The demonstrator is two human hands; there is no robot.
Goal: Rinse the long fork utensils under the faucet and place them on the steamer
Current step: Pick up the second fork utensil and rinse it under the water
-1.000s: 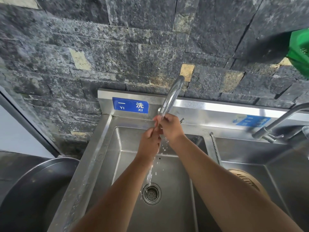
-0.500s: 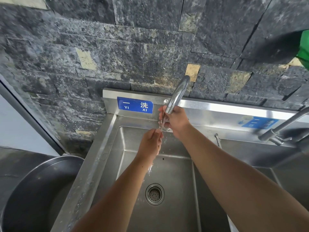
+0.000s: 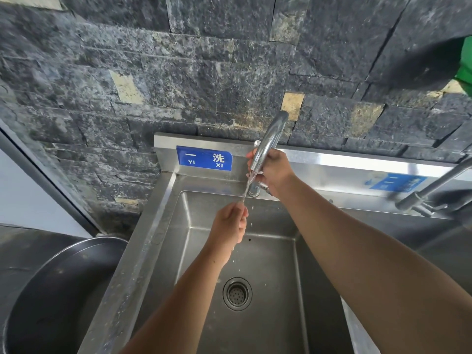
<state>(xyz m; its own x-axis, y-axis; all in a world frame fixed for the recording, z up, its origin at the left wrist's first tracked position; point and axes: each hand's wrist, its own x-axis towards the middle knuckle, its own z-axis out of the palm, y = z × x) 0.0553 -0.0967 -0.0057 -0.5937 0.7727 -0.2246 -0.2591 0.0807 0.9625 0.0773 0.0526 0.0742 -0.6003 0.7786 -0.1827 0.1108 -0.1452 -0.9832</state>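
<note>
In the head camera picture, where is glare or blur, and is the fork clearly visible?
Head view: bright glare lies on the steel backsplash right of the faucet; wide-angle distortion bends the wall lines; the green object at the right edge is blurred; the thin fork between the left hand and right hand is hardly distinguishable from the water.

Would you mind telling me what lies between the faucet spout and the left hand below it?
In the head view, a thin stream of water runs from the faucet spout down to the left hand; nothing else sits between them.

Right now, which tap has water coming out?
The curved tap over the left sink, beside the right hand. Water streams from it onto the left hand. The other tap, far right, shows none.
</note>
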